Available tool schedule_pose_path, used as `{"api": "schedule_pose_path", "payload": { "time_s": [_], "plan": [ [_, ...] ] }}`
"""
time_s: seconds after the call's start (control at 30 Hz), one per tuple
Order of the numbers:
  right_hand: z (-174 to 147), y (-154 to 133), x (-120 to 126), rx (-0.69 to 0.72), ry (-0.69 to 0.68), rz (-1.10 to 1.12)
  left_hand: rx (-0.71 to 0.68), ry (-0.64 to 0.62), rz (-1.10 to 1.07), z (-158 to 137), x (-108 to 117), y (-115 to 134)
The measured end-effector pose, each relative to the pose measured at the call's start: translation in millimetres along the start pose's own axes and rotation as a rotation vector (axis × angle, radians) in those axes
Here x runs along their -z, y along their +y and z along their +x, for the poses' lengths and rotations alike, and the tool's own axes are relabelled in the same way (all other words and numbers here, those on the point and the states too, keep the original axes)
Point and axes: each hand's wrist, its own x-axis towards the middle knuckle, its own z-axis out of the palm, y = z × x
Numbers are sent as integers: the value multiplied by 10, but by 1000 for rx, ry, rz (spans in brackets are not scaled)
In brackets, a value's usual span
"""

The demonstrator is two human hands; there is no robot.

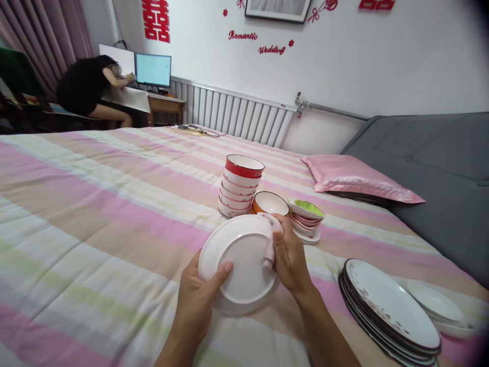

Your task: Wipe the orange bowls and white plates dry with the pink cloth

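Observation:
A white plate (244, 265) is held up in front of me, its underside with the raised foot ring facing me. My left hand (204, 285) grips its left edge, thumb pressed on the underside. At the plate's right rim, my right hand (288, 252) is closed around a pale pink cloth (269, 250), which touches the plate. Just beyond stand a stack of white bowls (237, 196) topped by a red-banded one, an orange bowl (270, 203), and a pile of small dishes (307, 221) with a green one on top.
Oval plates (393, 300) are stacked at the lower right, beside smaller white plates (435, 303). A pink pillow (359, 176) lies by the grey headboard (431, 168) on the striped bedsheet (95, 229). Cables (196, 131) rest at the far edge. Another person (87, 86) leans over a desk.

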Motion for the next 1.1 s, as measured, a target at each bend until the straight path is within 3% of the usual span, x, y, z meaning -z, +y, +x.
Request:
{"api": "schedule_pose_path", "payload": {
  "time_s": [0.53,0.83,1.1],
  "plan": [
    [-42,-153,75,173,-189,-342,76,-204,103,-46,60,72],
    [-71,-162,33,298,-180,-446,56,-279,135,-55,52,45],
    [-92,-257,-26,372,-181,-526,-21,-384,366,1,67,-39]
  ]
}}
